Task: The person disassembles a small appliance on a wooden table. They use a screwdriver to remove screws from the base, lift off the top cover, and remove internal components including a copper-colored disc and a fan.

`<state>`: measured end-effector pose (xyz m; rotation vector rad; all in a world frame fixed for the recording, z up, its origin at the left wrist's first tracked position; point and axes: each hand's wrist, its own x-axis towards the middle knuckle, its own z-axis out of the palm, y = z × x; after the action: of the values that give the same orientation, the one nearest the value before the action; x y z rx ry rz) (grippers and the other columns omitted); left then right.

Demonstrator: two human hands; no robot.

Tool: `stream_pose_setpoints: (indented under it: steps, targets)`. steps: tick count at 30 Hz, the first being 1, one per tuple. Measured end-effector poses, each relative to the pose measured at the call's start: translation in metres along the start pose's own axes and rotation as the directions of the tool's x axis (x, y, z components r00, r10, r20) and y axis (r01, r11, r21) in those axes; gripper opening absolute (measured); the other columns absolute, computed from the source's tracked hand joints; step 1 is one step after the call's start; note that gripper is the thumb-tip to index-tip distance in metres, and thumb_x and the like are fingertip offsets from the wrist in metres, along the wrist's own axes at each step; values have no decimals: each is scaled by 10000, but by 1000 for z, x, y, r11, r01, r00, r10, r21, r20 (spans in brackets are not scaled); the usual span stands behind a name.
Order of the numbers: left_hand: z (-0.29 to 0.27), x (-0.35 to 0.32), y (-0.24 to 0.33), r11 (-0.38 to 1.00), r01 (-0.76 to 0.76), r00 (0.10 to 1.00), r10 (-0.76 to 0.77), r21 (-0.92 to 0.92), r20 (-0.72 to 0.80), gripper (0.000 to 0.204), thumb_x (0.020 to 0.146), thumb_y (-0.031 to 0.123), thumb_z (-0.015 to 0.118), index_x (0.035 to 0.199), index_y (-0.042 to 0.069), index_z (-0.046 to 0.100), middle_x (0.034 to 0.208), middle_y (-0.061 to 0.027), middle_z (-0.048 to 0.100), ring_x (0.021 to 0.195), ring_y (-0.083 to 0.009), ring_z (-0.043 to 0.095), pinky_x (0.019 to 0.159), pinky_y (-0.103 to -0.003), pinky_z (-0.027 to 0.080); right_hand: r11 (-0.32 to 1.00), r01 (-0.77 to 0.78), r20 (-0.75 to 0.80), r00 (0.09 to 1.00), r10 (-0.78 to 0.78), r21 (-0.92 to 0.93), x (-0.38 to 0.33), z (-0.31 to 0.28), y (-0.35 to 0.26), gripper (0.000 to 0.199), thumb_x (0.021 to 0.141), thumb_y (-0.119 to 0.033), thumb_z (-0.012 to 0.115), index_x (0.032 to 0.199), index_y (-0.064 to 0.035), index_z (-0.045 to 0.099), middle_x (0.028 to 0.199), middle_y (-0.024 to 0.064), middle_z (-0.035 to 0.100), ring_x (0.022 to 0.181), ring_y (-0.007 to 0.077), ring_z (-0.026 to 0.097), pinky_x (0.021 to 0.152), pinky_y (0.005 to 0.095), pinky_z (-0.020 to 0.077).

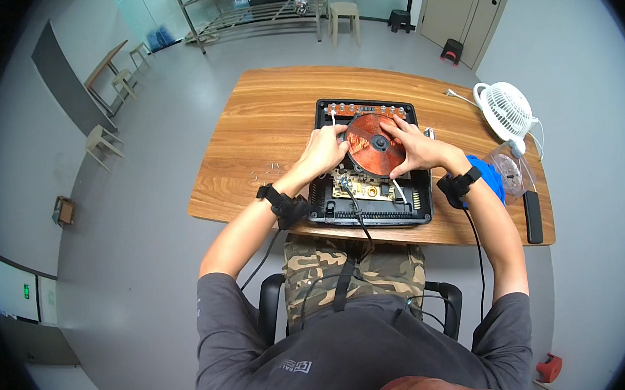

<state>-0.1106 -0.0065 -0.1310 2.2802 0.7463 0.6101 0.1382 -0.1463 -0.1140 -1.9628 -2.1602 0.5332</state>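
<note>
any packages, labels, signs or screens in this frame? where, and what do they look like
Clear plastic bag: on the table's right end, beside the white fan; crumpled, see-through, with a round part inside.
Wall panel: left edge, on the wall; white rectangle with a small green lit display.
Shirt print: back of the grey shirt; small, pale.

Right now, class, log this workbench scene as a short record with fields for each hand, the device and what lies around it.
Left hand: on the left edge of the copper coil disc
Right hand: on the disc's right side
Device: opened black casing, circuit board exposed
Surface: wooden table
Nearby: white fan, small screws
</note>
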Motion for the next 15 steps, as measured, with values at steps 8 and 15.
stream_pose_setpoints:
  steps: [8, 15]
  targets:
    - [-25, 21, 18, 855, 150, 989, -132, -497, 71, 472, 977, 71, 608, 1428, -31, 512, 854, -86, 703, 686, -136, 704, 617, -253, 607, 999, 31, -110, 994, -29, 16, -4, -49, -25, 1235, 654, -499, 928, 1604, -101, 247, 1636, 339, 107, 1540, 446, 122, 1222, 499, 255]
    - [-72, 26, 26, 724, 120, 992, -107, -679, 61, 507, 990, 73, 605, 1444, -63, 425, 962, -127, 702, 791, -164, 722, 691, -278, 642, 992, 61, -123, 990, -75, -111, 26, -92, -50, 1281, 619, -526, 938, 1598, -71, 249, 1635, 346, 94, 1531, 449, 159, 1225, 487, 258]
